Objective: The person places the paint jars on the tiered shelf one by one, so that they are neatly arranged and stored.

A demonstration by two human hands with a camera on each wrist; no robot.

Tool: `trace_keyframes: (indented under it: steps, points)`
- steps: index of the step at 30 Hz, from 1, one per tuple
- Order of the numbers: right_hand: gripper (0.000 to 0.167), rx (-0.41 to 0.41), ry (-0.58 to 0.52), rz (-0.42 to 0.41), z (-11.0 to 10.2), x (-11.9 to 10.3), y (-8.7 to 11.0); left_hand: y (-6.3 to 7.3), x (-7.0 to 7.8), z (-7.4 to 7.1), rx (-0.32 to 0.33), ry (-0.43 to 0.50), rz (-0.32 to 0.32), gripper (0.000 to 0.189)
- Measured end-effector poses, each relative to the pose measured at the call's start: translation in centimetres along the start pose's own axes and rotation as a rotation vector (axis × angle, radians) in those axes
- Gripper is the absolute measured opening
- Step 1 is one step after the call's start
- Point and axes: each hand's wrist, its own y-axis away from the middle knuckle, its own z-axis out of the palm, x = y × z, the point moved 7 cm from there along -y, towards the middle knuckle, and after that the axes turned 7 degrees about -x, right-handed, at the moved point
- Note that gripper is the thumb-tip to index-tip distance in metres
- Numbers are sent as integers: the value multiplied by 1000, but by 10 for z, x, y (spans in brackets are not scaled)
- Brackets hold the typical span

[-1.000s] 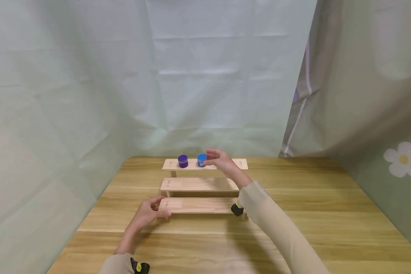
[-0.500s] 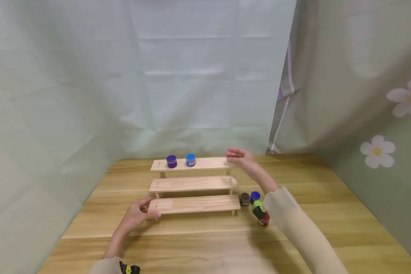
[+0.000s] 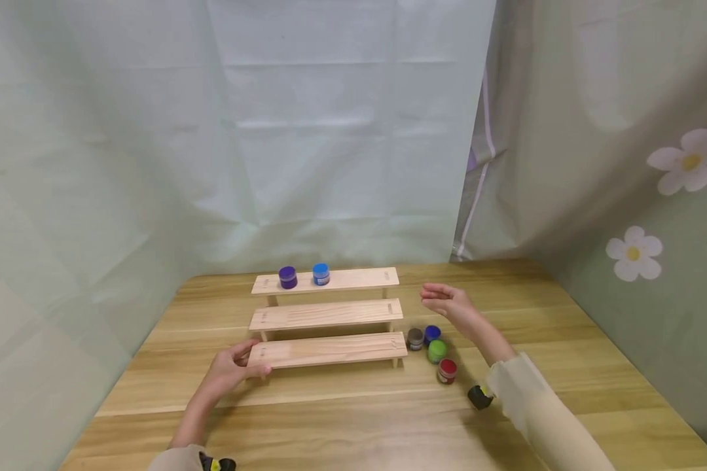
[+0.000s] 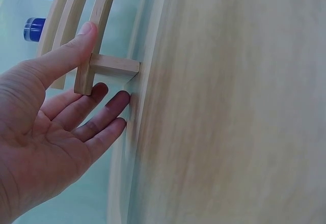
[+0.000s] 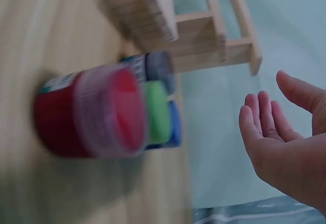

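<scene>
A three-tier wooden step rack (image 3: pixel 328 351) stands on the table. On its top tier sit a purple paint jar (image 3: pixel 287 277) and a light blue paint jar (image 3: pixel 321 274). My left hand (image 3: pixel 226 373) holds the left end of the lowest tier, thumb along the front edge and fingers at the end behind it. To the right of the rack, my right hand (image 3: pixel 452 307) hovers with nothing in it, fingers loosely extended. Nearest below it are a grey-black jar (image 3: pixel 415 339), a dark blue jar (image 3: pixel 433 335), a green jar (image 3: pixel 437 351) and a red jar (image 3: pixel 447 371).
The wood-grain table (image 3: pixel 342 425) is bounded by a pale green cloth (image 3: pixel 342 163) at the back and sides. Flowers are printed on the cloth at the right. The lower two tiers carry no jars.
My right hand has left the light blue jar and moved right, then back toward me over the loose jars. The head view has turned right, uncovering these jars. My left hand keeps its hold.
</scene>
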Motion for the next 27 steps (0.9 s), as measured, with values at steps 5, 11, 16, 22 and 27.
trace_keyframes:
  steps: [5, 11, 16, 22, 27]
  points:
    - [55, -36, -72, 8, -5, 20, 3, 0, -2, 0, -2, 10, -2, 79]
    - [59, -58, -72, 43, -13, 39, 8, 0, -3, 0, -1, 6, -11, 80]
    - [59, -67, -92, 81, -20, 54, 11, -1, -1, -1, 7, -1, 0, 80]
    - [58, -95, -95, 98, -19, 67, 12, 0, 0, 0, 12, 14, 13, 78]
    - [57, -105, -121, 96, -13, 74, 13, 2, 1, 1, 5, 26, 22, 77]
